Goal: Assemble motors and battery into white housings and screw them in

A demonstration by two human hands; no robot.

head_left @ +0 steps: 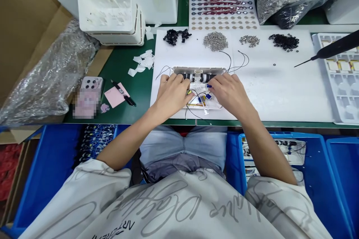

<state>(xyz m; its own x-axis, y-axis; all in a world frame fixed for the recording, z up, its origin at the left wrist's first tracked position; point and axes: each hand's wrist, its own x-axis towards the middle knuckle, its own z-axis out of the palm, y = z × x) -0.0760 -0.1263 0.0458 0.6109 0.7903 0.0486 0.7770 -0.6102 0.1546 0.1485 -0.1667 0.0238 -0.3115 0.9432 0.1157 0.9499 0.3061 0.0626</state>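
Note:
A shallow white plastic housing (215, 104) lies on the white work surface, near its front edge. Inside it are two black cylindrical parts (206, 78), small blue components (208, 96) and thin black wires that trail over the rim. My left hand (174, 91) is closed, its fingers curled over the left cylinder and its thumb stretched toward the middle. Over the right cylinder my right hand (230, 91) is bent in the same way, its fingertips beside a blue component. The palms and fingers hide both ends of the housing.
Behind the housing lie piles of black pieces (171, 37), small metal parts (215, 41) and black rings (284, 42). A dark screwdriver (333, 49) hangs at right above a white compartment tray (343, 91). At left are a phone (89, 95) and a pen (123, 93). Blue bins (316, 179) stand below.

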